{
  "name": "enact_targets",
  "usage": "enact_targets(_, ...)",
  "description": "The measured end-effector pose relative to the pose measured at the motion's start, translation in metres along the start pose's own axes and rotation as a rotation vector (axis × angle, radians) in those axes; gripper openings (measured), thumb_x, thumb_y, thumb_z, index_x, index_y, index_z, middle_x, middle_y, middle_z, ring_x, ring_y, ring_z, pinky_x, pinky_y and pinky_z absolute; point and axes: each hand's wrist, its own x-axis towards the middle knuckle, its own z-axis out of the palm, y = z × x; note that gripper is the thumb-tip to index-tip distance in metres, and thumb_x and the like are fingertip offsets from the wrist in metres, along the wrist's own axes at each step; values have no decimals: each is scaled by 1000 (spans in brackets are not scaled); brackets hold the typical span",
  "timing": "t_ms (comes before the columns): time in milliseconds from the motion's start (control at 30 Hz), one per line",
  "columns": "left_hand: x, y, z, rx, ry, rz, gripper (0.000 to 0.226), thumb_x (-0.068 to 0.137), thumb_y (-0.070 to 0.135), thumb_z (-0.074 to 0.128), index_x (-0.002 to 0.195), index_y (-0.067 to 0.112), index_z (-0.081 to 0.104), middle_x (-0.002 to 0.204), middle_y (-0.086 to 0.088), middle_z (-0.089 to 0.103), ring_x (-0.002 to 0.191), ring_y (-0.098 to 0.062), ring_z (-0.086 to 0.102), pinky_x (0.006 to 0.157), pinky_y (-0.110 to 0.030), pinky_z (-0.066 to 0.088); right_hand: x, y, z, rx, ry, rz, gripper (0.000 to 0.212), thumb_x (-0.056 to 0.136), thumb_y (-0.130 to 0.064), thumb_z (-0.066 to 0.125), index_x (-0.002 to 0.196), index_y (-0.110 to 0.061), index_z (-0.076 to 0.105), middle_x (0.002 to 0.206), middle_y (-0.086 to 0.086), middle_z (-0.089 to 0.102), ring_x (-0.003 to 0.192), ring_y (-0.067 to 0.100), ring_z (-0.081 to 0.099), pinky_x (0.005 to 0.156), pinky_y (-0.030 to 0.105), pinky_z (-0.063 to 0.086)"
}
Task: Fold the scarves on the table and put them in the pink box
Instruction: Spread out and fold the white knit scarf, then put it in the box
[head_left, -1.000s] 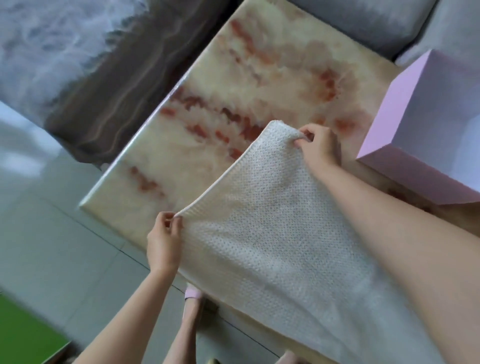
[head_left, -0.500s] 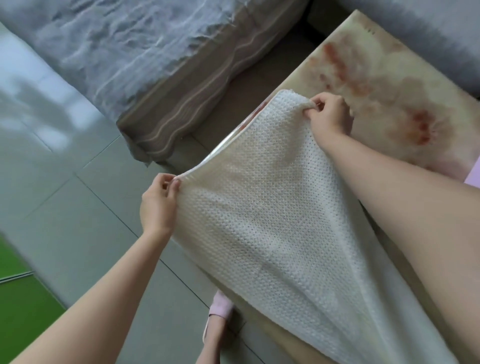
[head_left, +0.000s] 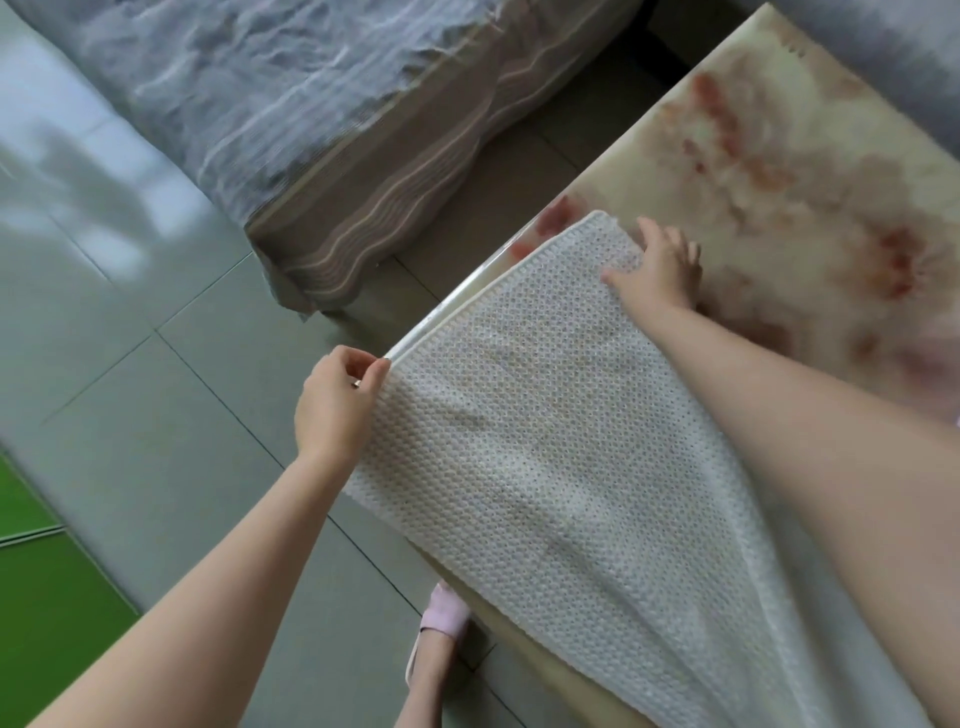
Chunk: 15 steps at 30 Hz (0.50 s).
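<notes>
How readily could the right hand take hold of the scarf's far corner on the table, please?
Probably yes: the right hand rests open on the scarf right beside that corner, and nothing on the table lies between them.

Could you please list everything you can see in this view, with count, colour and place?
scarf: one, white knit, spread over the table's near corner and hanging off its edge.
table: one, cream marbled with red-brown patches, right.
couch: one, grey cover over a brown striped base, top left.
cushion: one, grey, top right, beyond the table.
floor: grey tiles, left.
green surface: one, bottom left corner.
slipper: one, pink, on a foot, bottom centre.
left hand: pinches the scarf's corner at the table edge.
right hand: rests flat on the scarf's far end, fingers spread.
</notes>
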Motion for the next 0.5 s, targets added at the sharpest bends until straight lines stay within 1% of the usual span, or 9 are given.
enact_targets(33, -3, 2, 1, 8, 7, 16, 21, 92, 39, 56, 101, 20, 58, 96, 6, 60, 85, -12, 55, 70, -30, 43, -5, -2, 3, -26, -16, -88, 58, 84, -23, 67, 138, -19, 45, 142, 3, 43, 127, 27, 34, 106, 33, 26)
enact_targets(100, -7, 4, 5, 10, 23, 39, 21, 91, 38, 59, 101, 20, 57, 94, 6, 58, 83, -13, 55, 67, -29, 41, -14, -11, 10, -82, -113, -266, 52, 86, -18, 64, 136, -20, 49, 144, 2, 41, 129, 26, 31, 108, 33, 22)
enact_targets(167, -7, 6, 12, 21, 34, 80, 19, 89, 37, 61, 97, 19, 59, 94, 3, 57, 89, -16, 54, 71, -32, 45, -20, -21, 17, -108, -186, -359, 48, 88, -15, 62, 134, -23, 51, 143, 1, 41, 131, 24, 30, 110, 35, 22)
enact_targets(233, -6, 9, 17, 15, 29, 108, 23, 86, 36, 65, 101, 19, 60, 96, 3, 57, 96, -20, 54, 80, -38, 48, -23, -29, 23, -109, -163, -386, 49, 90, -12, 60, 136, -25, 49, 139, 1, 42, 129, 23, 32, 108, 35, 28)
enact_targets(267, -5, 12, 19, 12, 23, 115, 26, 86, 35, 66, 104, 18, 61, 98, 2, 57, 98, -21, 54, 83, -39, 47, -23, -31, 25, -123, -137, -389, 48, 91, -12, 59, 136, -25, 49, 137, 1, 42, 127, 23, 34, 105, 35, 30)
enact_targets(367, -2, 20, 25, 6, 19, 114, 31, 84, 37, 67, 108, 17, 61, 100, 1, 59, 100, -21, 53, 85, -40, 47, -20, -38, 28, -154, -107, -328, 45, 91, -18, 61, 133, -26, 50, 132, 4, 42, 122, 23, 39, 96, 35, 37)
enact_targets(433, 0, 24, 28, -50, 11, 71, 30, 85, 37, 67, 107, 19, 61, 96, 4, 61, 99, -21, 55, 82, -42, 49, -17, -40, 29, -142, -98, -288, 34, 90, -20, 62, 123, -24, 56, 124, 4, 44, 117, 22, 42, 87, 33, 38)
enact_targets(500, 2, 25, 32, -72, 16, 52, 24, 86, 35, 66, 104, 19, 63, 94, 6, 61, 100, -21, 55, 80, -41, 49, -16, -42, 30, -136, -70, -268, 18, 90, -20, 62, 107, -21, 61, 117, 4, 49, 113, 21, 46, 77, 29, 35)
